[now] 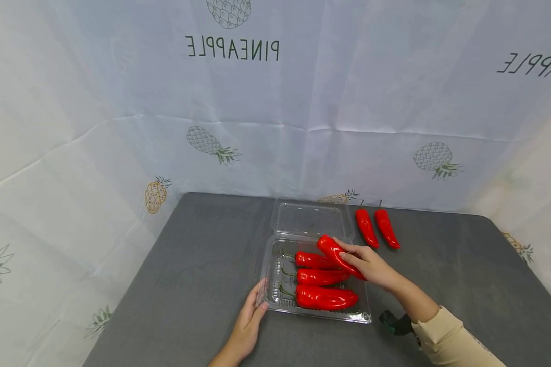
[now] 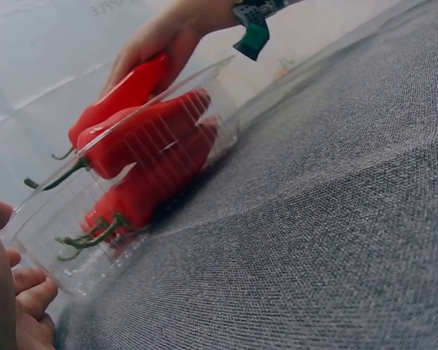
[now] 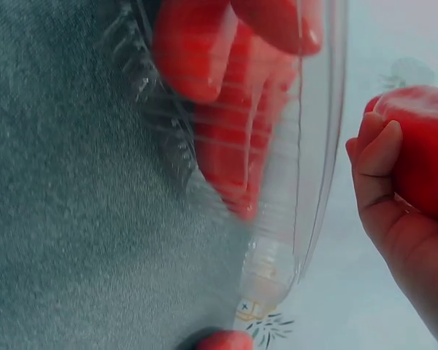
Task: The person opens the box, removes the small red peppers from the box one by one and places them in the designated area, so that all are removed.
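Observation:
A clear plastic clamshell container point(image 1: 275, 300) lies on the table with its lid point(image 1: 312, 218) folded back toward the wall. Inside are several red chili peppers point(image 1: 319, 277), their green stems toward the left. Over the container's right part my right hand point(image 1: 366, 262) grips another red pepper point(image 1: 332, 250) between thumb and fingers; the right wrist view shows this held pepper point(image 3: 427, 153) beside the clear wall. At the near left corner my left hand point(image 1: 250, 318) pinches the container's rim; its curled fingers point(image 2: 35, 290) show in the left wrist view.
Two more red peppers point(image 1: 366, 227) lie on the grey table point(image 1: 202, 265), right of the lid, with stems toward the back. A patterned curtain point(image 1: 303, 92) rises behind the table edge. A dark strap device point(image 1: 395, 323) sits by my right wrist.

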{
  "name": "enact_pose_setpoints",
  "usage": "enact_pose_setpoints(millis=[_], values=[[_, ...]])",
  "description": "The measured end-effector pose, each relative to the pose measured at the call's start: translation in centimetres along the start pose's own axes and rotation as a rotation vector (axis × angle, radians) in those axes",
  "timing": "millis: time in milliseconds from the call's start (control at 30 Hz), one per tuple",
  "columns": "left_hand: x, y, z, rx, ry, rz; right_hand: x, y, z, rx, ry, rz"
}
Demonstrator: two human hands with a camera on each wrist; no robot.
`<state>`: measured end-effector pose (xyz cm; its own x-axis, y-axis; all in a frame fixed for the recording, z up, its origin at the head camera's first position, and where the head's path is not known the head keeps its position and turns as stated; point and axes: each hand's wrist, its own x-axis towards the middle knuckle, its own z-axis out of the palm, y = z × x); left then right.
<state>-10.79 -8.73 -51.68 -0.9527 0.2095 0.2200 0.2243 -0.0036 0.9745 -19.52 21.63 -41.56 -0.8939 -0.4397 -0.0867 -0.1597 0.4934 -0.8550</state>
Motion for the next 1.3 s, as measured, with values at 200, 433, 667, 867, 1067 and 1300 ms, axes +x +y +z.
enact_pose_setpoints(millis=[200, 433, 667, 867, 1067, 1300], values=[[0.1, 0.1, 0.0, -0.003, 0.003, -0.003, -0.1, 0.3, -1.0, -0.022, 0.091, 0.02], [0.0, 0.1, -0.1, -0.001, -0.008, -0.009, -0.3, 1.2, -2.7, -0.049, 0.213, 0.091], [0.1, 0.1, 0.0, -0.004, -0.003, -0.012, -0.4, 2.3, -4.4, 0.023, 0.29, 0.196], [0.2, 0.0, 0.0, 0.001, 0.002, -0.017, -0.4, 3.4, -5.8, 0.069, 0.336, 0.228], [0.2, -0.1, 0.0, -0.003, -0.008, -0.015, -0.6, 4.6, -7.2, 0.05, 0.394, 0.262], [0.2, 0.0, 0.0, -0.004, -0.015, -0.023, -0.6, 6.1, -8.8, 0.103, 0.453, 0.311]])
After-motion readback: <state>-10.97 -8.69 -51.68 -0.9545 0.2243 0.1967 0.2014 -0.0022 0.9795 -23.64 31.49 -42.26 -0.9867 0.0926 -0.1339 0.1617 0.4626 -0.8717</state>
